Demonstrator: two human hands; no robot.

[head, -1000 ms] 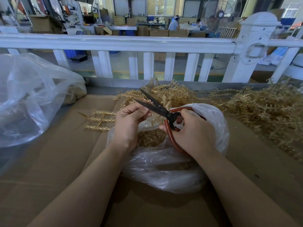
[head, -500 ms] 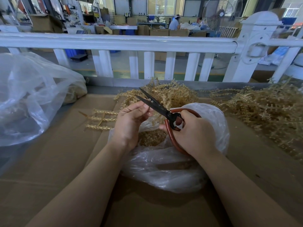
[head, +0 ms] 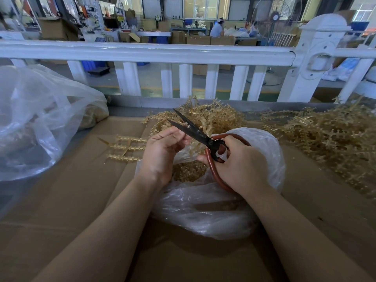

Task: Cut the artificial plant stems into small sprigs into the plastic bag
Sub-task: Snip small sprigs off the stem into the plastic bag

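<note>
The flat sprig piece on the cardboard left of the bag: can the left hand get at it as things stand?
Probably yes. The flat sprig piece lies in the open beside the left hand with nothing over it, but that hand seems to be pinching a stem at the scissors and must let go first.

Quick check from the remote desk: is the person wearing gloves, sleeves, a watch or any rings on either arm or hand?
Nothing worn shows. The left hand and right hand are bare, with no gloves, and no rings are visible on the fingers. Both forearms are uncovered down to the bottom edge of the view, with no sleeve cuff, watch or wristband in sight.
</note>
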